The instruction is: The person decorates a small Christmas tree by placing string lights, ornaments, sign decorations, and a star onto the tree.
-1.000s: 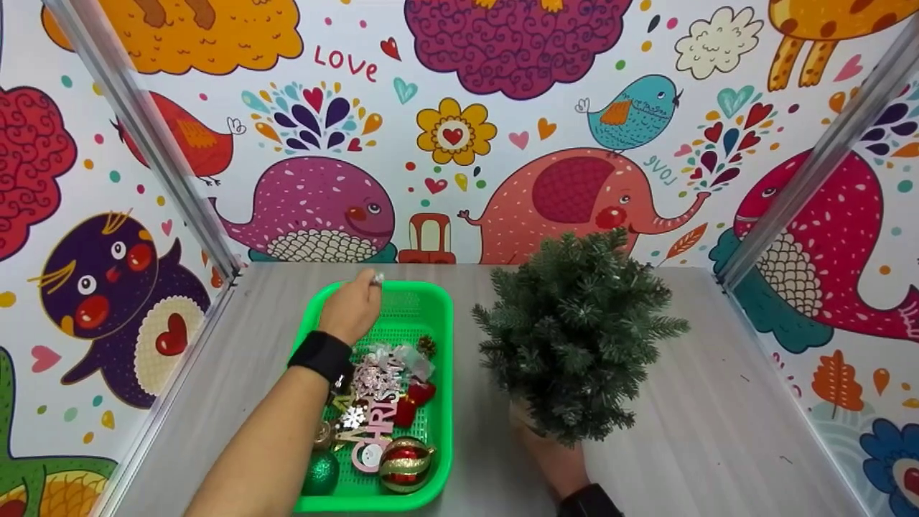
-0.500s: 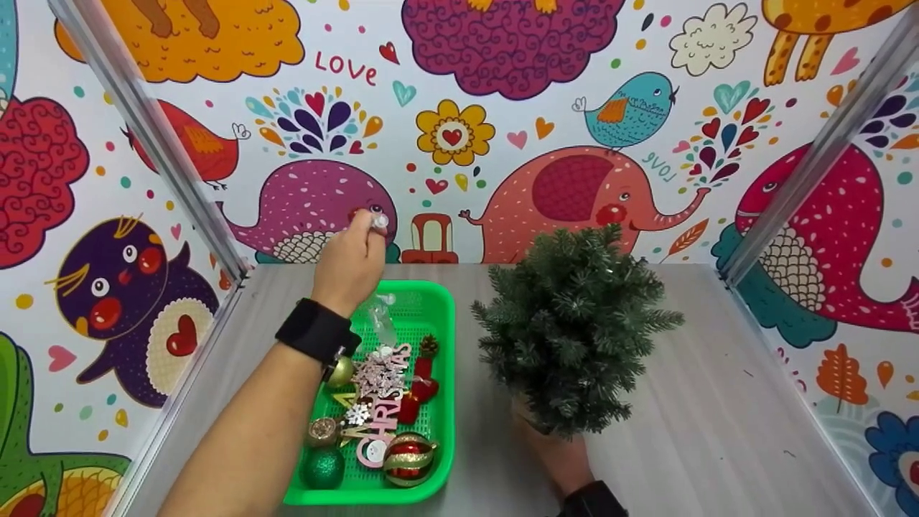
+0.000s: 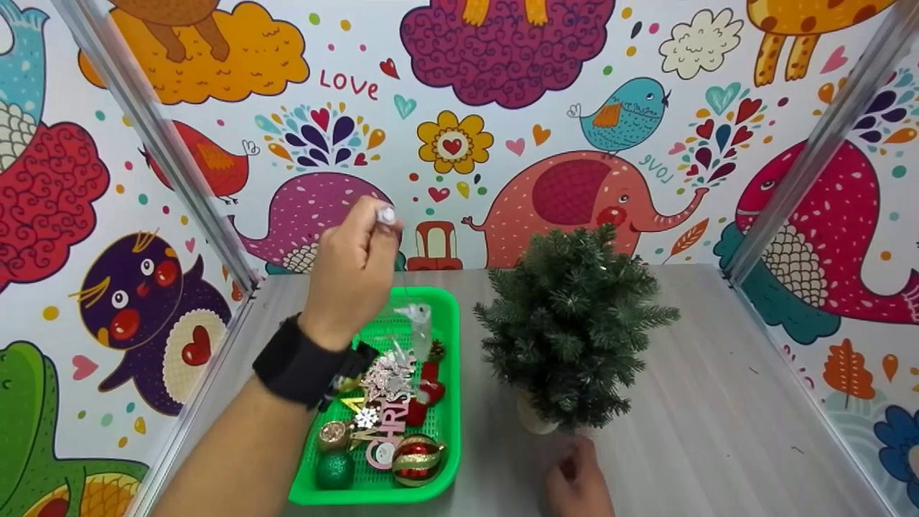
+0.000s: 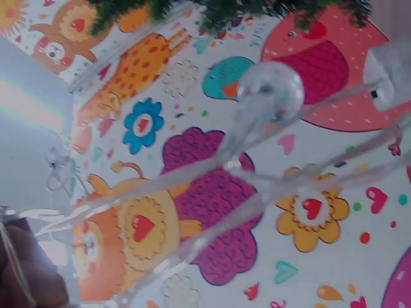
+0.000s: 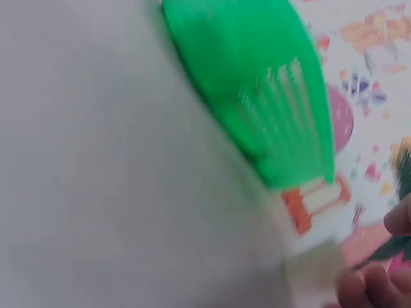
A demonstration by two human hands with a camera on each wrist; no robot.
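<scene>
One green basket (image 3: 453, 388); above it, left hand (image 3: 354, 269) pinching one light string (image 4: 271, 91); right of it, one artificial tree (image 3: 574, 323), right hand (image 3: 579, 480), fingers released.

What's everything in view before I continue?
table: one, grey, below
walls: three, printed, back and sides
basket: one, green, on table
green ball: one, green, near left in basket
copper ball: one, copper, behind green ball
striped ball: one, red and gold, near right
pink lettering: one, pink, mid-basket
white snowflake: one, white, left of lettering
gold pieces: unclear count, gold, beside snowflake
pale pink ornaments: unclear count, pale pink, behind lettering
red ornaments: unclear count, red, right side
pine cone: one, brown, far right
tree: one, green, right of basket
pot: one, cream, under tree
clear bulb string: one, clear, in left grip
wristband: one, black, behind left grip
left grip: one, bare, above basket
right grip: one, bare, in front of pot
</scene>
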